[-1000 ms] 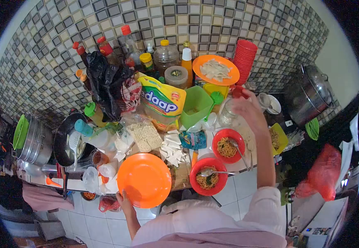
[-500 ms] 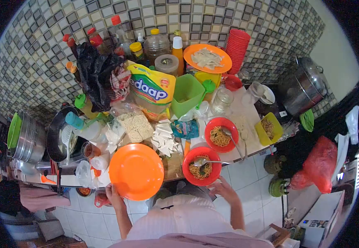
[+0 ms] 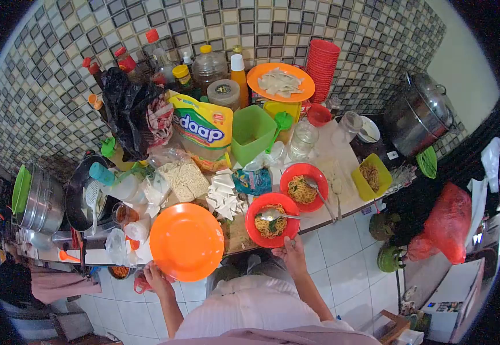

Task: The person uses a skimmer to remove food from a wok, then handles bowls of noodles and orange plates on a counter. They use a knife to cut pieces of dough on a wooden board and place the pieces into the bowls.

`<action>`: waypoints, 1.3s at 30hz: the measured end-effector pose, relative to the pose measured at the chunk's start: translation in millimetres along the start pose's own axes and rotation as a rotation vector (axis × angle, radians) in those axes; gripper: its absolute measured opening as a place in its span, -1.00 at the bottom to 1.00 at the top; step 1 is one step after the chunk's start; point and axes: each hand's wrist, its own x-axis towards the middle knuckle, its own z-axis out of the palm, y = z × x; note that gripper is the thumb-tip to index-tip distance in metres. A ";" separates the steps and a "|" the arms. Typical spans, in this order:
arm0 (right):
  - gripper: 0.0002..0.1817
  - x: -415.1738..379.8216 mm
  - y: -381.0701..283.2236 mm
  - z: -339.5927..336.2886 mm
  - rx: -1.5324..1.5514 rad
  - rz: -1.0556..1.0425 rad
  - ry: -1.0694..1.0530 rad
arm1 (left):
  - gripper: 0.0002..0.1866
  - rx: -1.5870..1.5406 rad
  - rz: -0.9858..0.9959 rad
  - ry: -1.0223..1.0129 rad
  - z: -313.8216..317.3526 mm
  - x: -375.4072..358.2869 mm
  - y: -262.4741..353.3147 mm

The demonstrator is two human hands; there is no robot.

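An orange plate, bare on top, reaches over the counter's front edge. My left hand is closed on its lower left rim, the fingers partly beneath it. To the right of the plate is a red bowl of noodles and greens with a metal spoon lying across it. My right hand pinches the near rim of this bowl. Just behind it stands a second red bowl, also with noodles and a spoon.
White paper pieces and a block of dry noodles lie behind the plate. A yellow-green container stands right. Bottles, a green tub and stacked red cups line the wall. A wok sits left.
My right hand has gone from apart, beside the near red bowl, to holding its rim. That bowl has shifted slightly up and left in view. My left hand stays on the orange plate.
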 end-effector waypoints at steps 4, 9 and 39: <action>-0.61 -5.0 -10.6 9.1 -0.027 0.018 -0.002 | -0.84 -0.095 0.032 0.060 -13.7 13.6 -15.0; -0.59 -10.7 -13.0 4.7 -0.003 0.086 -0.011 | -0.82 0.135 0.315 0.095 3.9 -9.0 4.3; -0.75 204.5 -226.9 -23.9 -0.953 0.086 -0.343 | -0.59 0.090 -1.149 -1.087 141.2 -114.2 -79.8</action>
